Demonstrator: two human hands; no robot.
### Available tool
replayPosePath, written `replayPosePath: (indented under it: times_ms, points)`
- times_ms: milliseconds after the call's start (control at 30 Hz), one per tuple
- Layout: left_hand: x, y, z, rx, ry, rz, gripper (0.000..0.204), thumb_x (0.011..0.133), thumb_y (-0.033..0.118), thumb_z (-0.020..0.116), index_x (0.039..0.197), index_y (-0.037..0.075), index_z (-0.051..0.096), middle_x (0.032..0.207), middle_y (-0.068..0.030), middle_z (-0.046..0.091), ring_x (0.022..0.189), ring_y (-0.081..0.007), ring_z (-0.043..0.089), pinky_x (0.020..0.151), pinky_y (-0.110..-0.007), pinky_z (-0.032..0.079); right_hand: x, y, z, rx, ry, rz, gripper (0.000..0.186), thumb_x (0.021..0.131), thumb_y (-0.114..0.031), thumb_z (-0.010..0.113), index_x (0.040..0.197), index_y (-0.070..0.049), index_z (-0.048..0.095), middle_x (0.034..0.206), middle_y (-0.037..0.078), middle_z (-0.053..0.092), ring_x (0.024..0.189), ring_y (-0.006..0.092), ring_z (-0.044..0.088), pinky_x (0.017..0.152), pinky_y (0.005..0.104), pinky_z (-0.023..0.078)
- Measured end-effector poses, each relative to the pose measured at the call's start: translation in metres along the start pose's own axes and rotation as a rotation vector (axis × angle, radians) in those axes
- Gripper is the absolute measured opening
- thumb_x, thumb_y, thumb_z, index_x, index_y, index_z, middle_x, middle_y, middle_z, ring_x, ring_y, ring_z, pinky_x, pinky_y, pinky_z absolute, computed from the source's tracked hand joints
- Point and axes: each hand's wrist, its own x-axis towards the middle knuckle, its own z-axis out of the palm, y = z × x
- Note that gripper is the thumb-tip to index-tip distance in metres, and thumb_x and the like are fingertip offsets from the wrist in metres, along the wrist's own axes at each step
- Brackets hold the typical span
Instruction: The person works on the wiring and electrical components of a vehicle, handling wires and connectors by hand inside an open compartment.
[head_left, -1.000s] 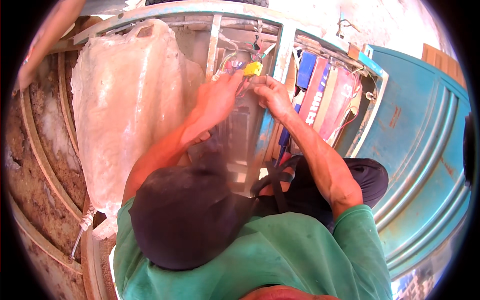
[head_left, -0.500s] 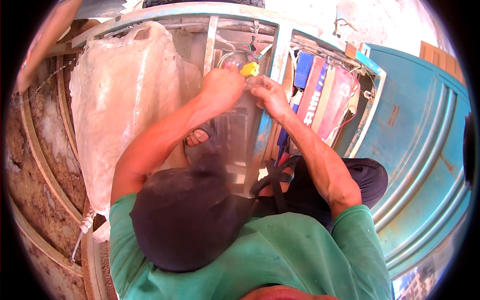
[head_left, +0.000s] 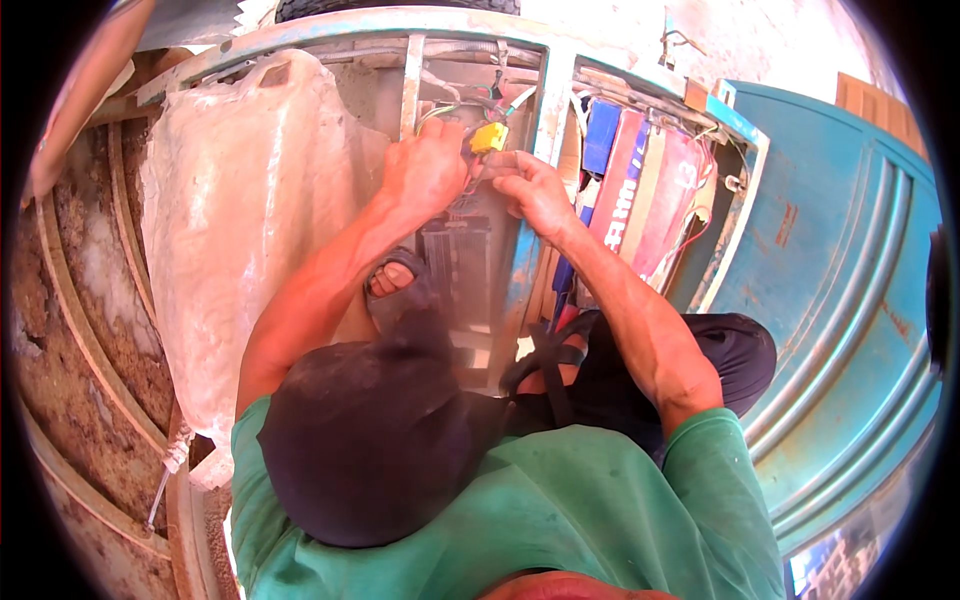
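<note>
My left hand (head_left: pixel 425 170) is closed among thin wires just left of a yellow connector (head_left: pixel 489 138); its fingertips are partly hidden. My right hand (head_left: pixel 530 188) pinches thin wires below and right of the connector. Both hands work inside an open, worn metal frame (head_left: pixel 553 90) with loose cables along its top. In the bay to the right are long red, tan and blue packs (head_left: pixel 628 190) with loose wires. A pale, rumpled moulded panel (head_left: pixel 245 230) lies left of my hands.
Another person's arm (head_left: pixel 90 90) reaches in at the upper left. A rusty ribbed panel (head_left: pixel 85 260) is at left, a teal metal panel (head_left: pixel 810 280) at right, and a tyre (head_left: pixel 395 10) beyond the frame. My sandalled foot (head_left: pixel 390 280) shows below my left forearm.
My left hand has shifted left, away from the yellow connector, with its back turned up. The connector has moved slightly left. My right hand stays nearly in place.
</note>
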Motion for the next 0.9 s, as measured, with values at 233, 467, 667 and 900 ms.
replayPosePath:
  times_ms: [233,467,667,900]
  points:
    - [0.006,0.001,-0.002,0.018,-0.081,-0.059,0.027,0.088,0.014,0.063,0.113,0.006,0.068,0.107,-0.0179,0.067,0.090,-0.0402,0.071,0.076,-0.054,0.058,0.003,0.005,-0.003,-0.024,-0.002,-0.007,0.037,0.093,-0.007,0.062,0.129,-0.002,0.063,0.110,-0.001,0.072,0.064,0.0032,0.049,0.052,0.0208,0.035]
    - [0.002,0.002,-0.005,-0.094,-0.059,-0.080,0.029,0.092,0.018,0.062,0.115,0.005,0.072,0.108,-0.0199,0.068,0.094,-0.0412,0.070,0.081,-0.052,0.057,-0.004,-0.007,0.007,-0.132,-0.042,-0.040,0.047,0.090,-0.003,0.065,0.137,0.001,0.062,0.122,0.006,0.072,0.104,0.0137,0.066,0.093,0.0281,0.052]
    - [0.024,0.009,-0.008,-0.370,-0.161,-0.160,0.036,0.093,0.028,0.061,0.115,0.002,0.071,0.105,-0.0241,0.071,0.097,-0.0430,0.069,0.087,-0.049,0.054,0.011,0.029,0.006,-0.239,0.018,-0.225,0.051,0.092,-0.003,0.064,0.143,-0.004,0.058,0.126,0.005,0.069,0.115,0.0149,0.063,0.101,0.0314,0.050]
    - [0.052,0.001,-0.001,-0.329,-0.380,-0.226,0.039,0.090,0.033,0.061,0.107,0.000,0.070,0.097,-0.0270,0.072,0.095,-0.0448,0.070,0.085,-0.051,0.054,0.004,0.011,0.011,-0.279,-0.080,-0.139,0.043,0.094,-0.007,0.064,0.137,-0.003,0.060,0.120,0.006,0.070,0.112,0.0143,0.064,0.098,0.0313,0.051]
